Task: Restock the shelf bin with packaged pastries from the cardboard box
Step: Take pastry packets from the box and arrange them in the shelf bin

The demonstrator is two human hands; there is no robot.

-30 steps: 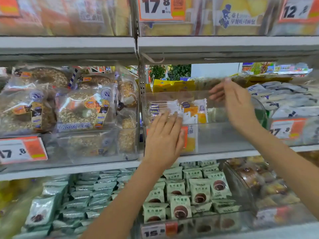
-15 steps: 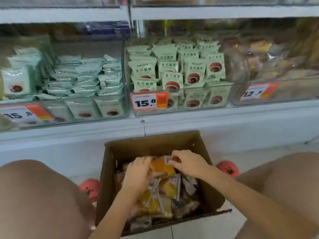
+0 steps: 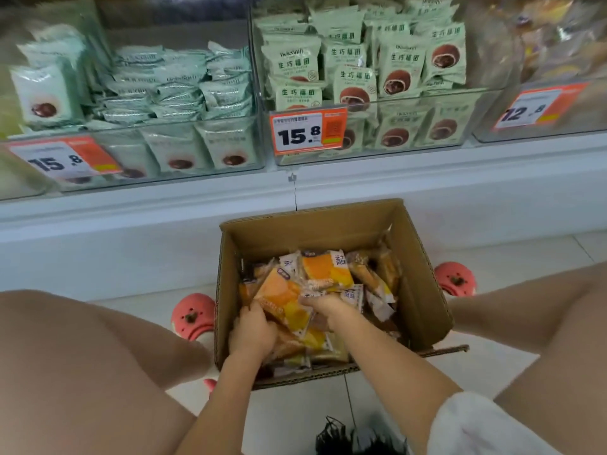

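Our left hand [image 3: 253, 330] and right hand [image 3: 323, 307] are both down inside the cardboard box [image 3: 417, 284], side by side and almost touching. The left hand's fingers curl down over an orange-and-yellow packaged pastry [image 3: 282, 300] that lies tilted between the two hands; the right hand's fingers curl onto the same packet's far edge and the wrappers just beyond it. Whether each hand truly grips or only presses, we cannot tell for sure, though the fingers are bent around the plastic.

More packaged pastries [image 3: 328, 270] fill the box ahead of our fingertips and to the right of the right hand, piled loosely at all angles. The box stands open on the tiled floor [image 3: 295, 418], between our bare knees.

Outside each wrist, a pink shoe [image 3: 192, 315] shows to the left of the left hand and another [image 3: 455, 279] to the right of the right hand.

Well above and beyond the hands runs the white shelf, with clear bins of pale green packets [image 3: 354, 73]. An orange price tag reading 15.8 [image 3: 307, 133] hangs on the bin front straight ahead, another 15.8 tag [image 3: 62, 159] sits up to the left, and a 12.8 tag [image 3: 535, 108] up to the right.
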